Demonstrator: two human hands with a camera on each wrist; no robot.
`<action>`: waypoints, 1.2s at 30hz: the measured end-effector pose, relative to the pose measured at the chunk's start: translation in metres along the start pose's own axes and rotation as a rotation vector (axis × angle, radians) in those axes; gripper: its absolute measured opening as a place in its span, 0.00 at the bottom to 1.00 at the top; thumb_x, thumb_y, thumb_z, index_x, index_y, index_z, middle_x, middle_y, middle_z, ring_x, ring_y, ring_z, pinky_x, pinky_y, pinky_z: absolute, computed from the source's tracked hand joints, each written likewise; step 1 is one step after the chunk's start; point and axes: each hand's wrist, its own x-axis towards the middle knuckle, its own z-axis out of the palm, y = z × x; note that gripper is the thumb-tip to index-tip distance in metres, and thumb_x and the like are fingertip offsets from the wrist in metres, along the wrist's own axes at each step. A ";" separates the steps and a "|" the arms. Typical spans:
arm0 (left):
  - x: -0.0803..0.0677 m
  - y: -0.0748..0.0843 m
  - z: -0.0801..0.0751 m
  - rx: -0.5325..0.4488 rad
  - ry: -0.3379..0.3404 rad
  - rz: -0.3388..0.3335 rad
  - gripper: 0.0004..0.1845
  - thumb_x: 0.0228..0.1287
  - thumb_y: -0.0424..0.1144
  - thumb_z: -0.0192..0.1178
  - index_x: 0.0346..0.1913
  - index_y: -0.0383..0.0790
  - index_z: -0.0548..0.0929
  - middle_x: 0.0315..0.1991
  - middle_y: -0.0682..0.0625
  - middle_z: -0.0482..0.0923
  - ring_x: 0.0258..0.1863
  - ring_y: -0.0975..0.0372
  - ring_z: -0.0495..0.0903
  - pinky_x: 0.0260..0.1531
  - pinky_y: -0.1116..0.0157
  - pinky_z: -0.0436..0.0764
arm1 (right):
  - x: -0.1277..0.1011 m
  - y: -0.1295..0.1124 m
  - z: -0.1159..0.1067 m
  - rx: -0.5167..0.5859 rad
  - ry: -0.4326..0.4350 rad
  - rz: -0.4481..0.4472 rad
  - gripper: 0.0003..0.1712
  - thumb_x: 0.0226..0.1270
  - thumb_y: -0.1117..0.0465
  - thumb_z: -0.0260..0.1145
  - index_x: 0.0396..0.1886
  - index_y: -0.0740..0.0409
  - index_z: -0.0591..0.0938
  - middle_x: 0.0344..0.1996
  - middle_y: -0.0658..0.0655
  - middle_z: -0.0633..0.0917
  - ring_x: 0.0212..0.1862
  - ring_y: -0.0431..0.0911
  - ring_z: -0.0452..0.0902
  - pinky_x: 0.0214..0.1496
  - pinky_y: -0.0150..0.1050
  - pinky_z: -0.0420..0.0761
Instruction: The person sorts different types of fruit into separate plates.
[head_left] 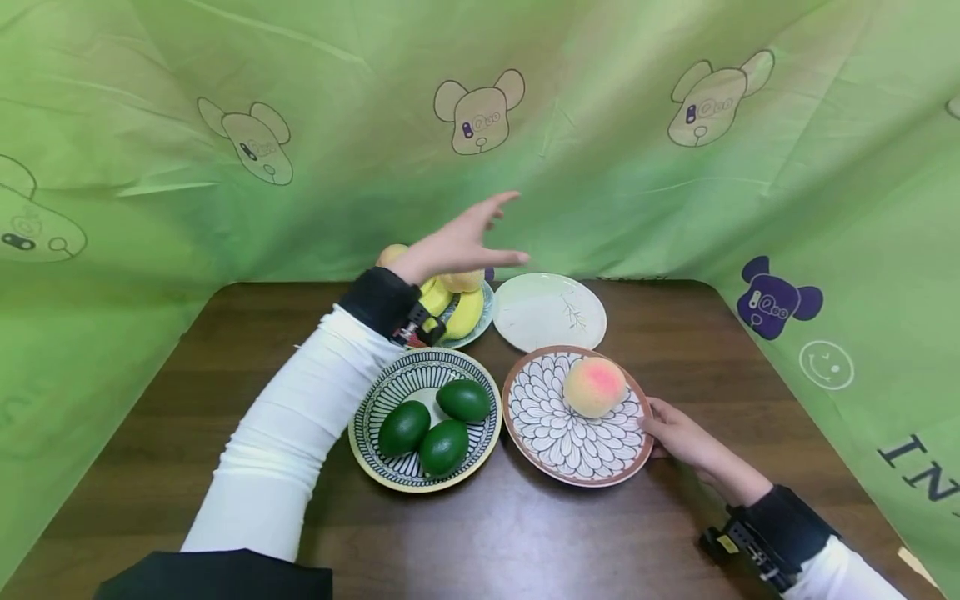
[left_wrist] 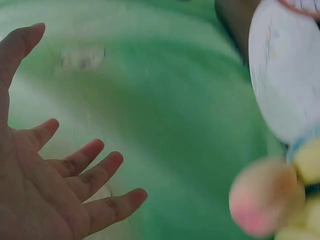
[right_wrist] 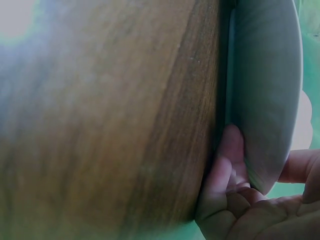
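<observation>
Left hand (head_left: 457, 242) raised above the fruit plate (head_left: 480, 321) of bananas, fingers spread, holding nothing. Three avocados (head_left: 435, 423) in striped bowl (head_left: 375, 412). Peach (head_left: 594, 386) sits on petal-pattern plate (head_left: 570, 442); right hand (head_left: 678, 429) pinches its right rim.

- Four plates stand on the desk (head_left: 225, 400), two in front and two behind.
- Front left plate (head_left: 367, 433) carries three avocados (head_left: 435, 423).
- Front right plate (head_left: 570, 442) carries a peach (head_left: 594, 387) toward its far side; the right hand (head_left: 678, 433) touches its right rim.
- Back right plate (head_left: 551, 310) lies behind it.
- Back left plate (head_left: 483, 321) carries fruit (head_left: 465, 310), under the raised left hand (head_left: 457, 243).
</observation>
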 end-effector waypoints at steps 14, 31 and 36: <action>-0.035 -0.118 -0.034 -0.147 0.122 -0.379 0.48 0.72 0.55 0.58 0.84 0.47 0.43 0.82 0.34 0.47 0.81 0.41 0.51 0.78 0.41 0.59 | -0.004 0.009 0.002 -0.024 0.023 0.030 0.35 0.84 0.60 0.43 0.75 0.83 0.47 0.51 0.72 0.81 0.41 0.39 0.81 0.40 0.34 0.83; -0.037 -0.177 -0.018 -0.373 0.101 -0.618 0.49 0.77 0.60 0.46 0.82 0.39 0.31 0.84 0.36 0.30 0.83 0.41 0.41 0.80 0.41 0.54 | -0.011 0.003 0.002 -0.005 0.026 -0.010 0.35 0.83 0.62 0.44 0.74 0.85 0.47 0.47 0.70 0.83 0.37 0.37 0.81 0.39 0.33 0.84; -0.028 -0.186 -0.010 -0.421 0.136 -0.642 0.50 0.77 0.60 0.44 0.82 0.37 0.28 0.84 0.35 0.30 0.83 0.41 0.44 0.80 0.44 0.55 | -0.013 0.003 0.003 0.003 0.026 -0.006 0.35 0.84 0.61 0.45 0.75 0.84 0.48 0.49 0.71 0.82 0.38 0.37 0.81 0.39 0.33 0.84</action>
